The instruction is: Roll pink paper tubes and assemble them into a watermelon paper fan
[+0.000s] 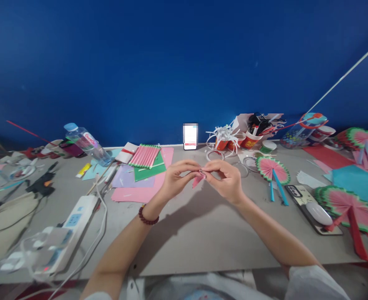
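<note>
My left hand (177,180) and my right hand (225,179) meet above the middle of the grey table (190,233). Both pinch a small folded pink paper piece (199,179) between thumb and fingers, its tip hanging down between them. A dark red bead bracelet (147,217) circles my left wrist. Just behind my left hand lie pink, green and purple paper sheets (140,183) with a pleated pink strip (144,156) on top.
A white power strip (74,223) with cables lies at the left, beside a glue gun (42,184) and a water bottle (85,142). Watermelon-style paper fans (273,170) lie at the right by a phone (309,200). Red cups (243,139) and a small standing phone (190,136) line the blue wall.
</note>
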Demonstrator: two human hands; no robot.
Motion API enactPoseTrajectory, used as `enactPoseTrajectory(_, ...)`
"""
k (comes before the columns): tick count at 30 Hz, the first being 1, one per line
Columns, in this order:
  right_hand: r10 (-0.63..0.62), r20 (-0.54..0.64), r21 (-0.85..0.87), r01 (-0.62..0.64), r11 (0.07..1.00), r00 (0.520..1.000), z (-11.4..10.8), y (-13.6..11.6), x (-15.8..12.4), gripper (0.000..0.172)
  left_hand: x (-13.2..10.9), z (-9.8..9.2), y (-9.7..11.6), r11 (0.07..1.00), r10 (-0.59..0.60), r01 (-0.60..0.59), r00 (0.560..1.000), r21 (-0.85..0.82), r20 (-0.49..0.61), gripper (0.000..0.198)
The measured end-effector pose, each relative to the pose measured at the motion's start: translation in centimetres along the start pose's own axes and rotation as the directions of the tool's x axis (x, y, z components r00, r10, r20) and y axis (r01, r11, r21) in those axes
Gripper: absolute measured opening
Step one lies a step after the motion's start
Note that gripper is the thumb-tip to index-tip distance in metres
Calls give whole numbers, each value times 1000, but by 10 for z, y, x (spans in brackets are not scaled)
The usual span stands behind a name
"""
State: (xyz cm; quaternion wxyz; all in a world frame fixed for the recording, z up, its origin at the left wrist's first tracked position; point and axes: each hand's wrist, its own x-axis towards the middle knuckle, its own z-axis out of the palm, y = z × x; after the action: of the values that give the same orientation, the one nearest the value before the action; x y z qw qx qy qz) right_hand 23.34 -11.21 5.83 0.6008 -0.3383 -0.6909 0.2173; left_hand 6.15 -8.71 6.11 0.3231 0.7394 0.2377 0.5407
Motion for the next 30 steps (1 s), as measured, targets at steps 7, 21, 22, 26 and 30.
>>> enactPoseTrajectory(7, 68, 8, 64, -68, 996, 998, -1, -5, 2, 8, -1, 2, 0, 999, 36, -36, 999, 11, -38, 7)
enactPoseTrajectory(21, 210, 66, -3, -210, 978, 975, 0, -6, 2, 19, 0, 1, 5, 933, 184, -170, 983, 318, -14, 7)
enactPoseTrajectory(22, 220, 52, -12, -220, 975, 974, 1, -5, 2, 17, 0, 2, 4, 928, 183, -167, 983, 333, -16, 7)
enactPoseTrajectory(26, 273, 24, 32, -274, 961, 962, 3, 0, 2, 13, -1, 6, 2, 956, 90, -71, 994, 284, -53, 11)
enactPoseTrajectory(30, 321, -4, 84, -319, 944, 947, 1, 2, 5, 12, 0, 9, 0, 990, -80, 83, 996, 112, -34, 14)
